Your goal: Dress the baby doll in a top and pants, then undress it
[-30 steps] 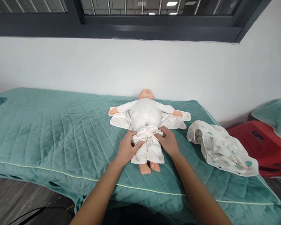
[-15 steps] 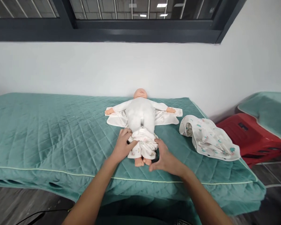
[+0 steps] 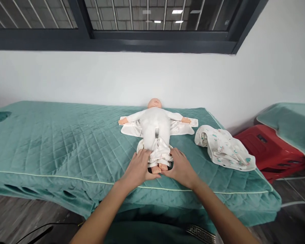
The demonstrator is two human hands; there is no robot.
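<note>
A baby doll (image 3: 155, 123) in a white bodysuit lies on its back on the green quilted bed (image 3: 66, 142), head toward the wall, arms spread over an opened white garment (image 3: 179, 127). Its patterned white trousers (image 3: 156, 152) are bunched low around the shins, with the bare feet (image 3: 159, 167) poking out. My left hand (image 3: 138, 167) grips the bunched trousers on the left side of the legs. My right hand (image 3: 181, 167) grips them on the right side, thumb near the feet.
A crumpled white patterned cloth (image 3: 225, 147) lies on the bed to the doll's right. A red stool or crate (image 3: 271, 150) stands beyond the bed's right end, beside another green-covered bed (image 3: 292, 123). The white wall runs close behind the doll's head.
The trousers have slid from the doll's waist down to its shins. Both my hands have moved toward the feet with them.
</note>
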